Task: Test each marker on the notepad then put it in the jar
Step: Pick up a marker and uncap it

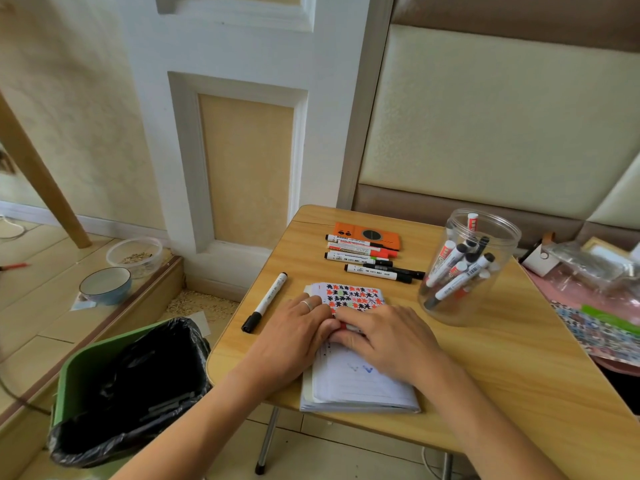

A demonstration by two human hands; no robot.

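A clear plastic jar (pixel 467 268) stands near the desk's (pixel 485 358) right edge, lidless, holding a leaning cluster of white-barrelled markers with black and red caps. Beside the desk's left edge, on the floor, a green bin (pixel 104 386) lined with a black bag holds several dark marker-like items at its bottom. Further left on the floor sit a clear tub (pixel 135 254) with grainy contents and a blue-rimmed bowl (pixel 105 284). The notepad (pixel 356 382) lies open at the desk's near edge, its bottom overhanging slightly; the far part of the page is packed with black and red test marks, the near part shows faint blue strokes. Both hands rest on the notepad's middle: the left hand (pixel 294 337), ring on one finger, and the right hand (pixel 384 337) meet over a marker (pixel 348 327) with a red part, fingers curled round it; only a short piece shows between them. One black-capped marker (pixel 265 303) lies alone near the left edge, just left of the notepad. A row of markers (pixel 367 258) lies toward the far edge, touching an orange device (pixel 372 234) behind it. Bare desk surface lies between notepad and jar and along the near right side. Clutter (pixel 595 292) lies beyond the right edge.
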